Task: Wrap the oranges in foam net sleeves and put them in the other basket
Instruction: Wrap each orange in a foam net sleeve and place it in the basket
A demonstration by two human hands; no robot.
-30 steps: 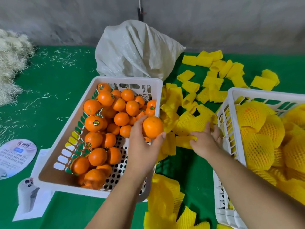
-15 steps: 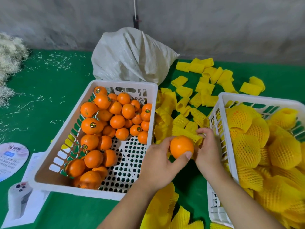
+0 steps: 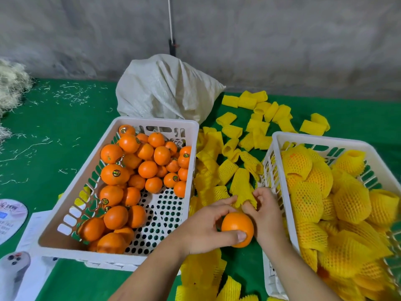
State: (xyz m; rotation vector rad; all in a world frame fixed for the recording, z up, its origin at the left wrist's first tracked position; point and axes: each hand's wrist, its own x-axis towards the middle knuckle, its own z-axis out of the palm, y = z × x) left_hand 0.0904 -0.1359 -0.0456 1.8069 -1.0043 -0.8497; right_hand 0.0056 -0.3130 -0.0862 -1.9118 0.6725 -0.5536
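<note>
Between the baskets, a glossy, unwrapped orange (image 3: pixel 237 229).

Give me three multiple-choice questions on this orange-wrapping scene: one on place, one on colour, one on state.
1. Where do the bare oranges sit?
A. white plastic basket on the left
B. white woven sack
C. green table cover

2. What colour are the foam net sleeves?
A. white
B. yellow
C. pink

3. The orange in the left hand is:
A. fully sleeved
B. peeled
C. unwrapped

Answers: 1 A, the fruit fills that basket. 2 B, every loose sleeve is yellow. 3 C, its peel shows while the right hand pinches a sleeve beside it.
</note>
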